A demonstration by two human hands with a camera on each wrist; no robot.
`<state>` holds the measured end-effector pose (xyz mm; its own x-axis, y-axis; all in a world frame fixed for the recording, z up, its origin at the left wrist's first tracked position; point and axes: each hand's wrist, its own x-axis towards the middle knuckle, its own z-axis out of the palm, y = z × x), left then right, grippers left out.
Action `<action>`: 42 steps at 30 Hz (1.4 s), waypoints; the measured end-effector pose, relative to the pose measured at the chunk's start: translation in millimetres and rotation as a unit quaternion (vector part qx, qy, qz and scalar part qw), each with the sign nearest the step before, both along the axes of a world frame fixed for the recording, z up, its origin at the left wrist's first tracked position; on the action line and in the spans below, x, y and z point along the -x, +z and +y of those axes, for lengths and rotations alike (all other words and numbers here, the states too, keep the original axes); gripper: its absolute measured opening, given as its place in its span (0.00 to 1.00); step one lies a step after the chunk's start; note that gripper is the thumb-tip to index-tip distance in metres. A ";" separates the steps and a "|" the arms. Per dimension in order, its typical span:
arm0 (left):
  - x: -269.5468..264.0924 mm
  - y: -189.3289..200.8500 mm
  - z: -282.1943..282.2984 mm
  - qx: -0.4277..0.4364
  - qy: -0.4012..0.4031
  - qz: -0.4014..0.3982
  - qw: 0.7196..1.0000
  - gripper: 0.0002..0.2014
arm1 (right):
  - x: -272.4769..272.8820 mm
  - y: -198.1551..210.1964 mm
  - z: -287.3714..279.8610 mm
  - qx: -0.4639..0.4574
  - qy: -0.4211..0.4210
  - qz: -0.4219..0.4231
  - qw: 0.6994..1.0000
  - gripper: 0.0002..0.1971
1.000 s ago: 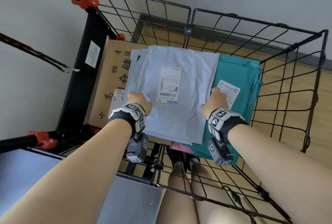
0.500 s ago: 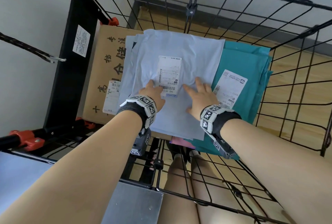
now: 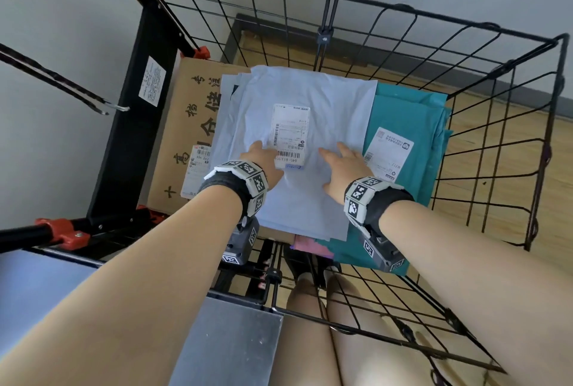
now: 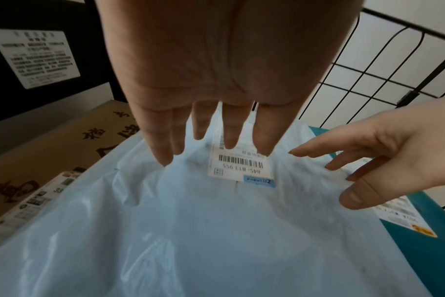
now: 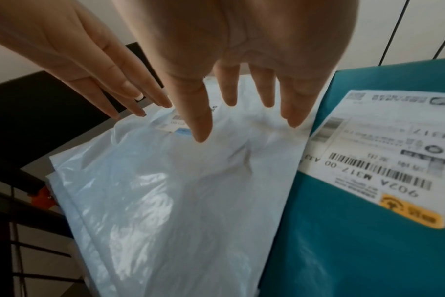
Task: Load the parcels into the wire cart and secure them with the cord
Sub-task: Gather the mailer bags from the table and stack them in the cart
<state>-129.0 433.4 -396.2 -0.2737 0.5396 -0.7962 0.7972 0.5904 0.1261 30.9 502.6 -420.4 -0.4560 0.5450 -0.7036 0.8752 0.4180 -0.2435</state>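
Pale-blue parcel [image 3: 310,100] (barcoded label), crinkled, under flat left hand [image 3: 263,162], right hand [image 3: 344,168]

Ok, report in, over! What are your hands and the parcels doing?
Both hands open: left hand and right hand flat on the pale blue mailer. Mailer tops the stack in the wire cart. Cord hook hangs unused.

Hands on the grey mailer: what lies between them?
In the head view, the mailer's white label and bare plastic; the left hand covers the label's corner, the right hand rests apart from it.

Head view looks down from above, wrist views close along fingers, sharing pale mailer [image 3: 297,125]
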 end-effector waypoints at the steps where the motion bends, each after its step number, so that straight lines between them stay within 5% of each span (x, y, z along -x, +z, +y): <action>1: 0.1 7.0 0.0 -0.003 0.000 0.002 1.000 0.25 | -0.2 6.0 -0.6 -0.003 -0.002 0.001 1.000 0.37; 20: -18.8 146.2 -48.3 -0.115 0.041 0.070 0.990 0.24 | -1.8 142.3 -23.9 -0.103 0.005 0.084 0.991 0.30; 33: -117.0 224.5 -129.8 -0.168 0.172 0.173 0.955 0.20 | -59.5 235.2 -71.8 -0.138 0.162 0.168 0.962 0.16; 42: -195.6 279.5 -253.4 -0.179 0.320 0.234 0.901 0.19 | -84.2 300.8 -165.8 -0.128 0.304 0.255 0.909 0.12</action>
